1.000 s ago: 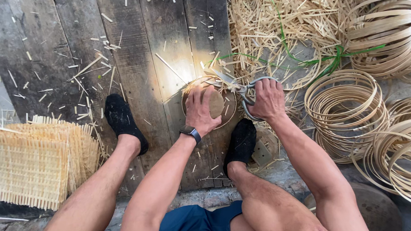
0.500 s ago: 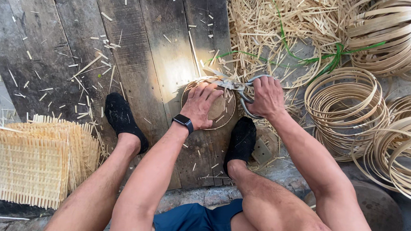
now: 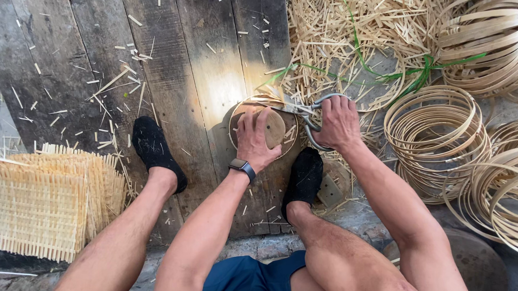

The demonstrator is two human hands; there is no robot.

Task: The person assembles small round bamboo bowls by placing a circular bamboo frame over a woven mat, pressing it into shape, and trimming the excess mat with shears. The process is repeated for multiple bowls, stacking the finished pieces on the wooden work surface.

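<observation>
My left hand, with a dark watch on its wrist, presses flat on a round wooden disc that lies on woven bamboo inside a thin bamboo hoop on the plank floor. My right hand grips the looped handles of large metal scissors. The blades point left across the hoop's upper edge, among the bamboo ends sticking out there. Both hands sit close together just beyond my right foot in a black sock.
Square woven bamboo mats are stacked at the left beside my left foot. Piles of bamboo hoops fill the right side, and more hoops lie top right. Bamboo offcuts with green strips cover the floor beyond the scissors.
My left hand has shifted on the disc and the hoop has turned a little. My right hand has stayed on the scissors at the hoop's edge.
</observation>
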